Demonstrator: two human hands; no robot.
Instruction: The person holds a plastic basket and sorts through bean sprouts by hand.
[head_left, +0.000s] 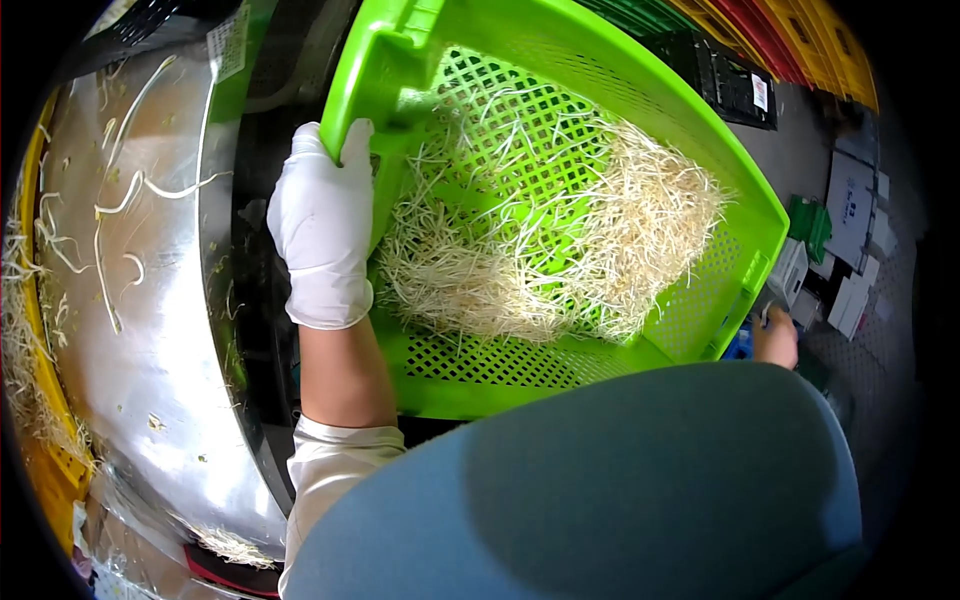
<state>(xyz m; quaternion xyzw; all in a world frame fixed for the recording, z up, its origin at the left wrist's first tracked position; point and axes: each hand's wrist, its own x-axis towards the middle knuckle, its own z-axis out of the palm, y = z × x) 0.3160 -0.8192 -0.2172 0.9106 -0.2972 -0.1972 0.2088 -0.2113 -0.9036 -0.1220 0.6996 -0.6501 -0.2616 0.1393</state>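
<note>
A bright green perforated crate point(430, 400) fills the middle of the view, with pale bean sprouts point(650, 220) heaped along its right and lower parts and thinly scattered elsewhere. My left hand point(325, 230), in a white glove, grips the crate's left rim, thumb on the inner side. Beyond the crate's lower right corner, my right hand point(777, 340) is partly hidden behind my clothed body; its visible fingers are curled. What it holds is unclear, with a blue object beside it.
A shiny metal surface point(150, 300) with loose sprouts lies at the left, beside a yellow crate edge point(40, 330) with more sprouts. Stacked coloured crates point(770, 40) and a black crate point(710, 75) stand at the upper right. White boxes point(850, 210) are at the far right.
</note>
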